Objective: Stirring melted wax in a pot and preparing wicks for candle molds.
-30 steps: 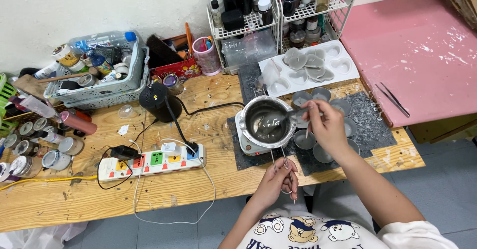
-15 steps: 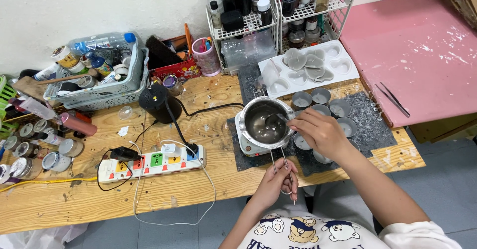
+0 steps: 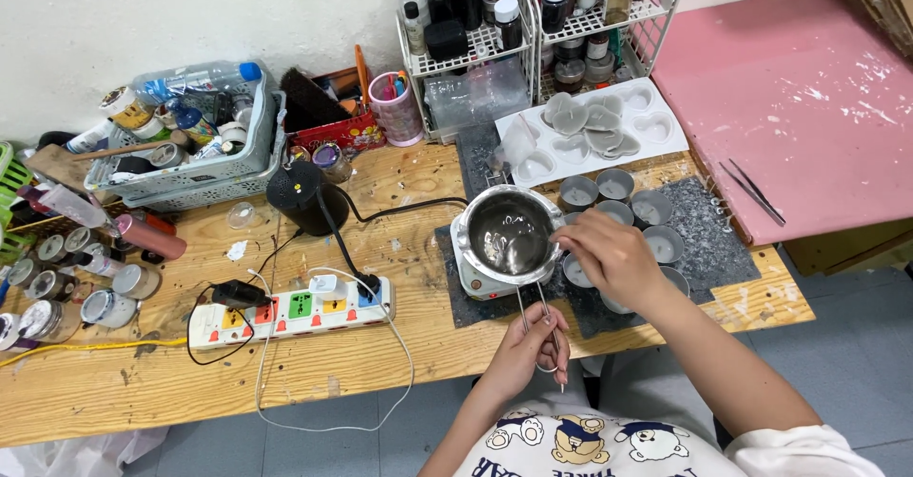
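A worn wooden bench (image 3: 314, 363) stands against a pale wall, with grey tiled floor below its near edge and a pink board (image 3: 808, 87) butting its right end. Two dark mats lie on the bench in front of the person.

On the left mat, a small white heater (image 3: 475, 277) carries a steel pot (image 3: 509, 234) holding a thin pool of clear melt with pale flecks. The pot's long wire handle (image 3: 533, 320) runs towards the person, and the left hand (image 3: 528, 349) is closed around its looped end, just off the bench edge. The right hand (image 3: 609, 258) hovers beside the pot's right rim, fingers curled loosely over small round tins (image 3: 618, 187); whether it grips anything cannot be told. Several tins hold pale set wax.

Behind them a white tray (image 3: 666, 135) of heart-shaped moulds holds grey hearts. A white wire rack (image 3: 533, 20) of bottles and jars stands at the wall, with a pink cup (image 3: 398, 111) of pens beside it. A grey basket (image 3: 190, 163) of bottles and tape sits at far left, lidded jars (image 3: 67, 296) before it.

A power strip (image 3: 295, 311) with trailing cables lies left of the heater, near a black speaker (image 3: 300, 196). Open wood shows along the near edge, left of the hands. Tweezers (image 3: 756, 192) lie on the pink board
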